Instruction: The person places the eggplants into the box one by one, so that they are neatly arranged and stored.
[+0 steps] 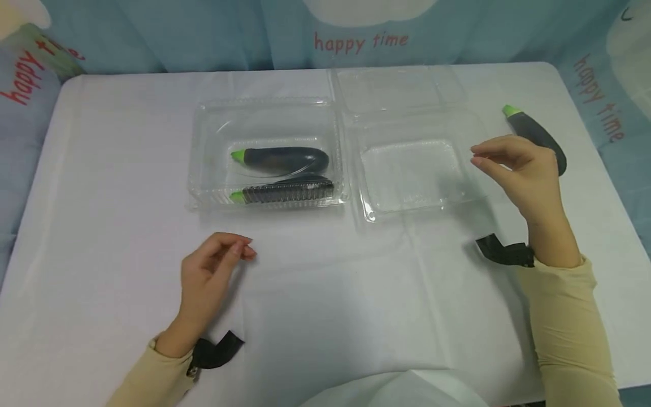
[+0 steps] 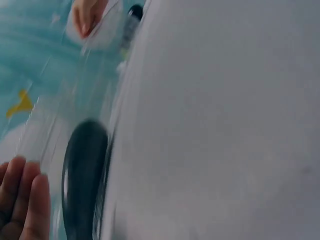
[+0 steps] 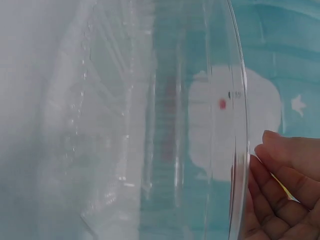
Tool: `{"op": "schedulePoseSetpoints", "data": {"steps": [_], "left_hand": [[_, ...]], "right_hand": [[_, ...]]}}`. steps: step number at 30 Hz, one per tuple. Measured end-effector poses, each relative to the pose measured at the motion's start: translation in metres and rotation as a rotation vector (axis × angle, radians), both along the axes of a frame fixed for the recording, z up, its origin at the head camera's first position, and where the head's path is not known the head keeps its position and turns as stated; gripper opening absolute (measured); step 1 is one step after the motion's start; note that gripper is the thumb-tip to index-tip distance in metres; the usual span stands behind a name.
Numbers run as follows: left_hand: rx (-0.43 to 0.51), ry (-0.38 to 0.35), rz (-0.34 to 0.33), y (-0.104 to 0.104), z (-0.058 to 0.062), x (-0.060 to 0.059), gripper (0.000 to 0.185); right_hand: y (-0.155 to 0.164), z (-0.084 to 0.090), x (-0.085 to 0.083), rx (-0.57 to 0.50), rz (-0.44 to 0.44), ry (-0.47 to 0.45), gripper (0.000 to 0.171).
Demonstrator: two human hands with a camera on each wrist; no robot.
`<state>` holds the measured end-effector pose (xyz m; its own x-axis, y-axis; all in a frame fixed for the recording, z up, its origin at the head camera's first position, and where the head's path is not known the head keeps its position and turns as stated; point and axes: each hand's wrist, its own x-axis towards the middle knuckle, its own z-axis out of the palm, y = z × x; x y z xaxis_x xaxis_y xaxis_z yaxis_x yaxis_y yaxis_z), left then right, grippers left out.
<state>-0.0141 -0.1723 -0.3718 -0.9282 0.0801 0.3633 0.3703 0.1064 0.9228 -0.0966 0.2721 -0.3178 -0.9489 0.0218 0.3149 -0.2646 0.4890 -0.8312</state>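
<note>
My left hand (image 1: 205,277) hovers over the white table, in front of a clear plastic box (image 1: 213,127), with fingers loosely bent and nothing in them. Inside that box lie two dark eggplants with green stem ends: one eggplant (image 1: 285,159) in the middle, another eggplant (image 1: 290,191) behind the ribbed front wall. Beside it stands a second clear box (image 1: 407,175), its lid (image 1: 396,90) laid back. My right hand (image 1: 529,175) is near this box's right edge, with thumb and fingertips slightly apart. The right wrist view shows its fingers (image 3: 280,175) close to a clear plastic edge.
A third eggplant (image 1: 536,135) lies at the table's right side, partly hidden behind my right hand. Blue printed cloth (image 1: 203,39) hangs along the back and sides. White fabric (image 1: 402,390) bulges at the near edge. A black strap (image 1: 503,251) sticks out from my right wrist.
</note>
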Motion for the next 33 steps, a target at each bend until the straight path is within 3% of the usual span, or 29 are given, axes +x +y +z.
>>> {"op": "schedulePoseSetpoints", "data": {"steps": [4, 7, 10, 14, 19, 27, 33], "left_hand": [[-0.16, 0.094, -0.181, 0.026, -0.002, -0.005, 0.013], [-0.21, 0.078, -0.305, 0.046, -0.004, -0.008, 0.015], [-0.202, -0.054, -0.407, 0.066, -0.004, -0.011, 0.012], [-0.142, -0.289, -0.479, 0.089, -0.003, -0.015, 0.013], [-0.054, -0.457, -0.499, 0.107, -0.002, -0.023, 0.016], [0.051, -0.49, -0.505, 0.128, -0.002, -0.032, 0.017], [0.089, -0.498, -0.444, 0.135, -0.002, -0.033, 0.018]], "right_hand": [[0.004, -0.001, -0.004, -0.031, -0.017, 0.001, 0.017], [0.006, -0.001, -0.007, -0.055, -0.042, -0.006, 0.017], [0.007, -0.001, -0.008, -0.075, -0.062, -0.02, 0.017], [0.01, -0.001, -0.009, -0.088, -0.087, -0.029, 0.015], [0.014, 0.001, -0.008, -0.198, -0.092, -0.019, 0.015], [0.026, 0.001, -0.008, -0.312, -0.158, -0.007, 0.014], [0.04, 0.001, -0.006, -0.385, -0.27, -0.083, 0.014]]}}
